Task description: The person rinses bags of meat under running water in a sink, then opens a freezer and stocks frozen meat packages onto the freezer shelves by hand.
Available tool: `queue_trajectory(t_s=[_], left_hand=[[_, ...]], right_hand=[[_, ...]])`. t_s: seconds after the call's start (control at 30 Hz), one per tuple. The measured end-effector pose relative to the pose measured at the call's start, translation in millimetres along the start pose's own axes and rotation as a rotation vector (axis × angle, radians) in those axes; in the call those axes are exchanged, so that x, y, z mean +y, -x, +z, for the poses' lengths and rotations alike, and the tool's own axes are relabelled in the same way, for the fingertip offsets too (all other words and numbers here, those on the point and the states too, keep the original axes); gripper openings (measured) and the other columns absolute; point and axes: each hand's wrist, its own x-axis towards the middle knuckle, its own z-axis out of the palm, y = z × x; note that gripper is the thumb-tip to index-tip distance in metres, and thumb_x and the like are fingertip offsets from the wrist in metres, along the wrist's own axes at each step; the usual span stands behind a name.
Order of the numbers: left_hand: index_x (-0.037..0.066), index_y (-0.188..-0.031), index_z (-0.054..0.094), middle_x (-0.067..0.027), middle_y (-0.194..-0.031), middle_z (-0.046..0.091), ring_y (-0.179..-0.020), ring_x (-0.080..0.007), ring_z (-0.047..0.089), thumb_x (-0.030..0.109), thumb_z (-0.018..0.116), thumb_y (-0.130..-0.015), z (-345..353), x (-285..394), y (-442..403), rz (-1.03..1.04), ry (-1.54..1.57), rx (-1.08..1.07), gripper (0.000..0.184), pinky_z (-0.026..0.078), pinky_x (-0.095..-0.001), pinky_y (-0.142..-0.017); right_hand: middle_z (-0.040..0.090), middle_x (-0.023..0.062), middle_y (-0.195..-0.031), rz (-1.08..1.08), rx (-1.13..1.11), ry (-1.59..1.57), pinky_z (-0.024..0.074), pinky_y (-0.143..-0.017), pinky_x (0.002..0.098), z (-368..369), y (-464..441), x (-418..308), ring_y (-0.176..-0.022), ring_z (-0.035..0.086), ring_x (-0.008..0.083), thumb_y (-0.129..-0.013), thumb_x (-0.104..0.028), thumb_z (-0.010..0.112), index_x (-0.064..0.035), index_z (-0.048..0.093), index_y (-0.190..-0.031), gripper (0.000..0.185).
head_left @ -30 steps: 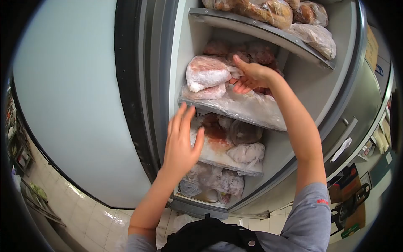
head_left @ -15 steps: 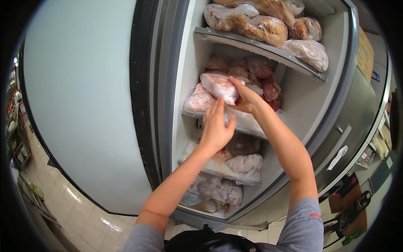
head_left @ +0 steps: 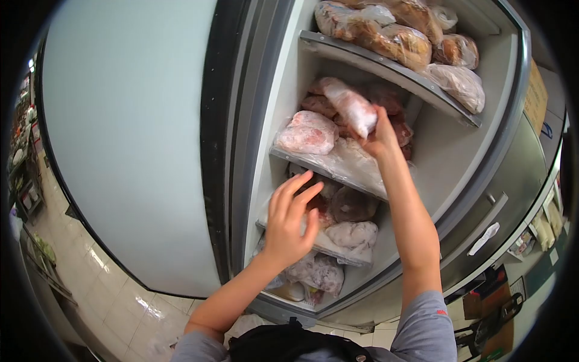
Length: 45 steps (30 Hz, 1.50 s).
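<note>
A frosty pink bag of frozen meat [head_left: 350,105] is tilted above the second shelf, with my right hand [head_left: 380,134] closed on its lower right end. Another frosted pink bag [head_left: 307,133] lies at the left front of that shelf, on clear plastic wrap [head_left: 353,160]. Darker red bagged pieces sit behind them, partly hidden. My left hand [head_left: 292,214] hovers in front of the lower shelf, fingers spread and holding nothing. Behind it are a whitish frosted bag [head_left: 353,234] and a darker bag [head_left: 354,203].
Bags of brownish food [head_left: 410,45] fill the upper shelf [head_left: 392,63]. More frosted bags [head_left: 316,271] lie at the bottom. The open freezer door [head_left: 132,145] stands at the left, a steel door handle [head_left: 488,214] at the right.
My right hand has lifted the frosty bag up and back, off the other pink bag, and turned it. My left hand has moved down and away from it, its fingers spreading.
</note>
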Motion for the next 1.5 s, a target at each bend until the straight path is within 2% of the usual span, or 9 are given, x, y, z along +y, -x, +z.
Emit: queue_trajectory(t_s=[0.4,0.53,0.63,1.03,1.1,1.13,1.2,1.33,1.5], left_hand=[[0.002,-0.093,0.059,-0.0128,-0.113,0.052,-0.103,-0.0285,0.048,-0.005,0.052,-0.071,-86.1,-3.9,110.5,-0.449,-0.196,0.006,0.025,0.037,-0.0369,-0.089],[0.002,-0.092,0.060,-0.0133,-0.111,0.053,-0.102,-0.0286,0.050,-0.005,0.051,-0.071,-95.3,-4.0,115.7,-0.500,-0.230,0.072,0.024,0.038,-0.0364,-0.088],[0.002,-0.092,0.060,-0.0143,-0.109,0.054,-0.099,-0.0290,0.051,-0.005,0.051,-0.072,-94.5,-6.5,110.9,-0.439,-0.252,0.061,0.023,0.039,-0.0363,-0.087],[0.003,-0.090,0.061,-0.0106,-0.102,0.057,-0.090,-0.0277,0.054,-0.004,0.054,-0.070,-111.8,11.0,122.8,-0.392,-0.243,0.008,0.022,0.044,-0.0357,-0.077],[0.003,-0.091,0.061,-0.0104,-0.103,0.056,-0.091,-0.0278,0.054,-0.003,0.055,-0.071,-99.8,9.4,109.3,-0.340,-0.215,-0.043,0.021,0.044,-0.0360,-0.078],[0.003,-0.092,0.060,-0.0108,-0.104,0.056,-0.091,-0.0282,0.054,-0.003,0.055,-0.072,-93.6,7.3,99.8,-0.300,-0.201,-0.075,0.021,0.043,-0.0361,-0.078],[0.003,-0.097,0.060,-0.0120,-0.109,0.054,-0.096,-0.0301,0.053,-0.001,0.055,-0.074,-79.3,-3.2,81.5,-0.230,-0.169,-0.141,0.024,0.043,-0.0384,-0.082],[0.001,-0.112,0.052,-0.0160,-0.123,0.045,-0.110,-0.0331,0.044,0.010,0.054,-0.080,-38.5,-30.5,27.6,-0.110,-0.279,-0.198,0.034,0.036,-0.0416,-0.092],[-0.006,-0.121,0.042,-0.0222,-0.128,0.040,-0.119,-0.0357,0.036,0.018,0.051,-0.084,10.8,-76.1,-24.4,0.051,-0.514,-0.126,0.045,0.030,-0.0437,-0.097]], right_hand=[[0.041,0.0139,-0.123,-0.374,-0.027,0.137,0.0503,-0.079,0.0501,-23.2,-187.1,-33.2,-0.107,0.048,0.0326,-0.084,-0.039,0.057,-0.0088,0.033,-0.127,0.057],[0.042,0.0134,-0.120,-0.727,0.344,0.910,0.0521,-0.075,0.0444,-54.6,-262.0,-39.2,-0.104,0.049,0.0294,-0.078,-0.035,0.066,-0.0091,0.029,-0.130,0.068],[0.046,0.0136,-0.114,-0.637,0.121,0.738,0.0542,-0.066,0.0383,-15.2,-216.2,-34.3,-0.092,0.055,0.0262,-0.075,-0.035,0.069,-0.0077,0.028,-0.131,0.075],[0.055,0.0139,-0.095,-0.382,0.197,1.395,0.0528,-0.046,0.0312,-25.6,-149.6,-50.7,-0.055,0.058,0.0179,-0.076,-0.043,0.066,0.0003,0.032,-0.131,0.078],[0.060,0.0142,-0.071,-0.487,0.342,1.572,0.0465,-0.036,0.0303,-13.7,-125.7,-40.5,-0.049,0.057,0.0209,-0.081,-0.044,0.058,0.0090,0.055,-0.102,0.057],[0.060,0.0142,-0.071,-0.481,0.357,1.564,0.0465,-0.036,0.0303,-7.0,-109.6,-41.8,-0.049,0.057,0.0209,-0.081,-0.044,0.058,0.0090,0.055,-0.102,0.057],[0.060,0.0088,-0.066,0.102,0.102,1.659,0.0503,-0.046,0.0273,10.8,-68.7,-46.2,-0.052,0.056,0.0143,-0.080,-0.053,0.055,0.0040,0.059,-0.101,0.061],[0.061,0.0090,-0.067,0.449,-0.181,1.397,0.0488,-0.054,0.0234,5.5,-15.0,-1.3,-0.059,0.059,0.0135,-0.082,-0.065,0.039,0.0012,0.064,-0.085,0.071],[0.054,0.0101,-0.080,0.403,-0.052,0.993,0.0477,-0.059,0.0264,12.8,-5.7,44.7,-0.068,0.052,0.0164,-0.083,-0.061,0.042,-0.0031,0.055,-0.103,0.063]])
